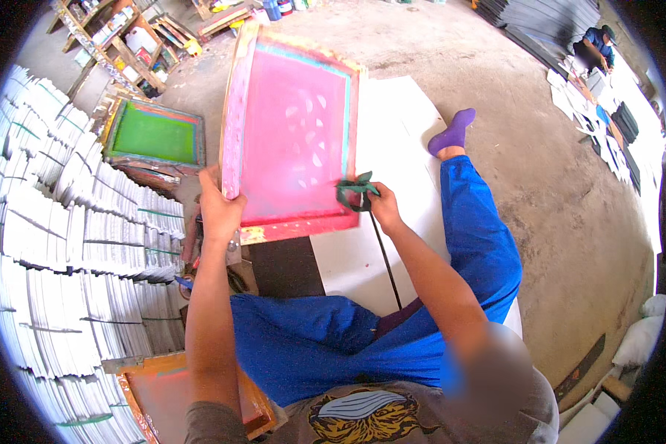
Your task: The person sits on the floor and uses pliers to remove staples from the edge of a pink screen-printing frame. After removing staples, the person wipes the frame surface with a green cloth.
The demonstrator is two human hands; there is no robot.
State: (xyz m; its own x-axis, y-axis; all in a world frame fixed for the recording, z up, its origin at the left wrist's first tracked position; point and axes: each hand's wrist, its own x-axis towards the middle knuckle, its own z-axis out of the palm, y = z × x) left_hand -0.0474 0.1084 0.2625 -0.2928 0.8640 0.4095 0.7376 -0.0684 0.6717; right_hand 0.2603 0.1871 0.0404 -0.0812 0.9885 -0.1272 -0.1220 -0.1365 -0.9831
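A wooden-framed printing screen (281, 148) with pink mesh is held up tilted in front of me. Pale leaf-like shapes show on the right part of its mesh. My left hand (220, 206) is closed around the lower left side of the frame, thumb on the front. At the lower right corner, my right hand (385, 207) pinches a crumpled dark green strip (351, 194), which lies against the frame. A thin black cord or strip (385, 255) runs from below that hand down to my lap. White sheeting (359, 274) lies under the screen, beside a dark panel (285, 265).
Tall stacks of bundled white sheets (115, 237) line the left. Nearby lie a green-mesh screen (155, 133) and, by my left arm, an orange-framed screen (163, 399). A wooden shelf (122, 44) stands far left. A co-worker (596, 52) sits far right among scattered sheets.
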